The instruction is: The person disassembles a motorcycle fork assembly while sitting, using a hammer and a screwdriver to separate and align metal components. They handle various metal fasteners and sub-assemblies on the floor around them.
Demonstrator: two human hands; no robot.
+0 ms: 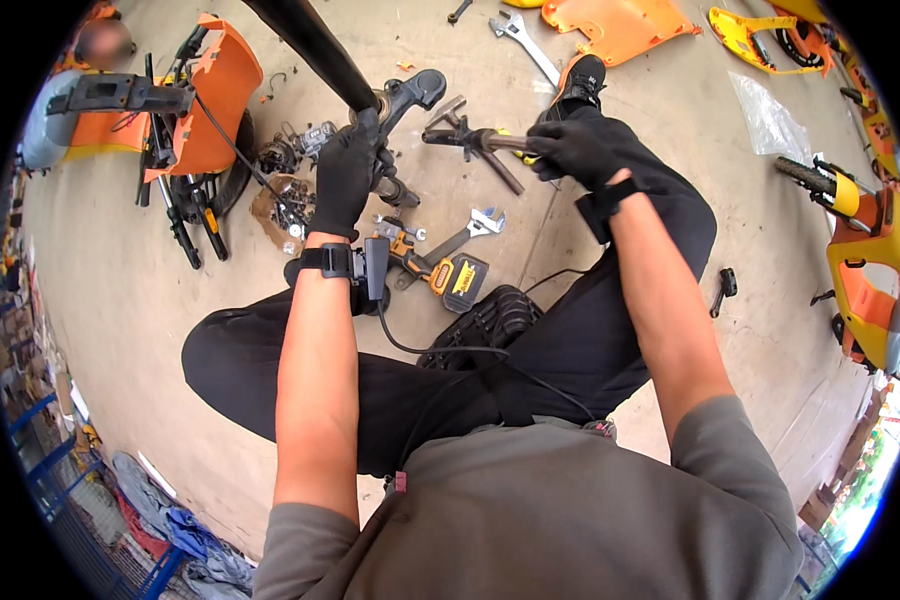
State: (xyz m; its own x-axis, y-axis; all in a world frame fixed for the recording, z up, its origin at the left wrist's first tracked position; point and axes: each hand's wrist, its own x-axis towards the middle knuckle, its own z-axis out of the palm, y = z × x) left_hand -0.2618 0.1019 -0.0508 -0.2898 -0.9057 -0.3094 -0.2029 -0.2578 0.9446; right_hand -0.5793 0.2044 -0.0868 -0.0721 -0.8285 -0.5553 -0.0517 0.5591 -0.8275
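Observation:
My left hand (345,178), in a black glove, is closed round a dark metal part at the lower end of a long black tube (315,50). A black curved bracket (415,92) juts from that end to the right. My right hand (575,150), gloved too, grips the handle of a hammer (500,141) that points left toward the tube. Beneath the hammer, a T-shaped metal tool (500,172) lies on the floor. Close below my left hand are a yellow-and-black cordless power tool (435,272) and an adjustable wrench (485,222).
Bolts and small parts fill a torn carton (285,212) at the left. Beyond it stands a partly dismantled orange vehicle (220,110), with a person behind. A large adjustable wrench (525,45) lies by my shoe (580,80). Yellow-orange vehicles (865,270) line the right.

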